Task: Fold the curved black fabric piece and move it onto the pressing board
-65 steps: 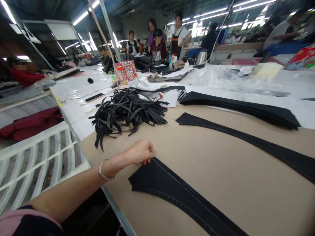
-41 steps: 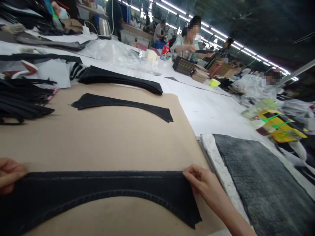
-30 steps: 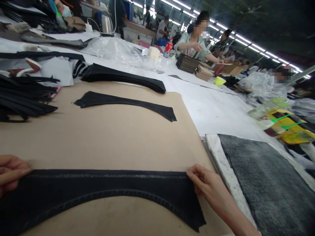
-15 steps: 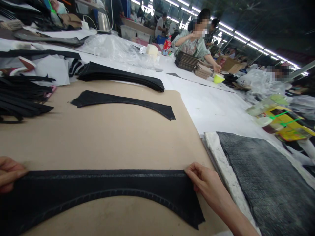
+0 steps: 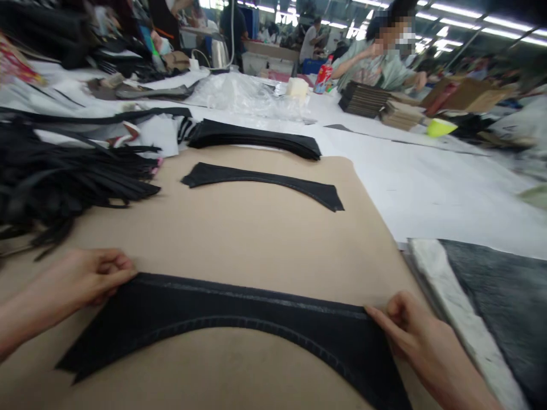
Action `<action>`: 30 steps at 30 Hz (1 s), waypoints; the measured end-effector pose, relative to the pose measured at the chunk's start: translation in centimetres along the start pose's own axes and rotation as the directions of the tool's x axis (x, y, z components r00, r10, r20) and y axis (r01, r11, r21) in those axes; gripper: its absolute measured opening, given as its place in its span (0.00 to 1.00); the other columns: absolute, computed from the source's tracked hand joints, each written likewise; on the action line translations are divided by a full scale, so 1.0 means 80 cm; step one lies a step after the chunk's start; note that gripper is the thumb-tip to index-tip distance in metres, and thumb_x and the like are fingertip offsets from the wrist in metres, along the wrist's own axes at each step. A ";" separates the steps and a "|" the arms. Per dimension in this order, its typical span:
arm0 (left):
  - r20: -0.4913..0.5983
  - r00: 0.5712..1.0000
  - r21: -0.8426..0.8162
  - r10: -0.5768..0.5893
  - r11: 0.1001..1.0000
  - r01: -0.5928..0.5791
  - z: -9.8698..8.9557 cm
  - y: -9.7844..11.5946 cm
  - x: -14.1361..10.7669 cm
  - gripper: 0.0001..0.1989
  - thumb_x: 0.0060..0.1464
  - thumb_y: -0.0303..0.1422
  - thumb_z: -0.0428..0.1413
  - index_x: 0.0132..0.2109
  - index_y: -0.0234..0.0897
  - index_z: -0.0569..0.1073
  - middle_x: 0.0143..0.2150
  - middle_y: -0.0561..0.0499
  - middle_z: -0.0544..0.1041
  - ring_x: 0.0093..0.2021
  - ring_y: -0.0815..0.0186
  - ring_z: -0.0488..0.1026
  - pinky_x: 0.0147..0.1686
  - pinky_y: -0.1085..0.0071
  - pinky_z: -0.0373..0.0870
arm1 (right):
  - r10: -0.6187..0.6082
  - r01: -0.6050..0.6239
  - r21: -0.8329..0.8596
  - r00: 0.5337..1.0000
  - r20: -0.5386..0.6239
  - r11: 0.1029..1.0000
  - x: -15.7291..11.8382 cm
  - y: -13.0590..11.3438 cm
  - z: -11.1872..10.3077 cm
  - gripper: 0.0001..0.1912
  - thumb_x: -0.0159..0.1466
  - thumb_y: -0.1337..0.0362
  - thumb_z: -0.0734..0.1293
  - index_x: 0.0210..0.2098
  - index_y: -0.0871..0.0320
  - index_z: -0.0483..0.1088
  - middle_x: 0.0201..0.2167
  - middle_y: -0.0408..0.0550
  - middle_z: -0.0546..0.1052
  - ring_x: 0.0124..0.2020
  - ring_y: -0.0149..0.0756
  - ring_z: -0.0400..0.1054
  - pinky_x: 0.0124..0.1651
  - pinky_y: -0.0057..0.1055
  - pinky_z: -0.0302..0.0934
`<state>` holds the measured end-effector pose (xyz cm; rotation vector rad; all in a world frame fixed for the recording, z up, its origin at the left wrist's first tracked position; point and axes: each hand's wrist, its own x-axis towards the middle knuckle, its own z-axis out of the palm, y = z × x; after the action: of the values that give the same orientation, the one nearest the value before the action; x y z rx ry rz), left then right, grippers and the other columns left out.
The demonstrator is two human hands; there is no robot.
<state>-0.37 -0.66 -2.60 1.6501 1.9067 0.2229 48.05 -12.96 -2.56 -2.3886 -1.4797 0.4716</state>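
A large black curved piece point(image 5: 239, 310) lies near the front of the tan board point(image 5: 256, 239), its straight edge away from me and its arched edge toward me. My left hand point(image 5: 100, 276) pinches its upper left corner. At the upper right corner, my right hand point(image 5: 410, 330) has thumb and fingers closed on the edge. Farther back on the board rests a single smaller black curved piece point(image 5: 265, 177). Behind that sits a stack of similar black pieces point(image 5: 254, 138).
Black strips point(image 5: 81, 176) are heaped at the left. A dark grey slab point(image 5: 499, 296) with a whitish edge lies at the right. Clear plastic point(image 5: 239, 94), a red bottle point(image 5: 323, 75) and brown stacks point(image 5: 365, 99) stand farther back, near another person point(image 5: 376, 65).
The view has swung left, so the things appear farther right. My left hand and the large piece's left end now show fully. Both hands still hold the piece, which now slants down to the right.
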 end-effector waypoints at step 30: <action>0.457 0.295 0.363 0.839 0.127 -0.923 0.122 0.198 -0.066 0.15 0.63 0.23 0.48 0.56 0.32 0.65 0.47 0.47 0.73 0.42 0.62 0.68 0.45 0.65 0.69 | -0.341 0.339 -0.030 0.934 -0.104 0.940 -0.006 -0.006 0.003 0.07 0.62 0.60 0.59 0.29 0.53 0.63 0.26 0.44 0.70 0.29 0.39 0.65 0.32 0.35 0.50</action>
<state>18.43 -4.74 -0.92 3.0140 0.5334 -0.0552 47.38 -13.19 -2.56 -2.0650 -1.7994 0.2474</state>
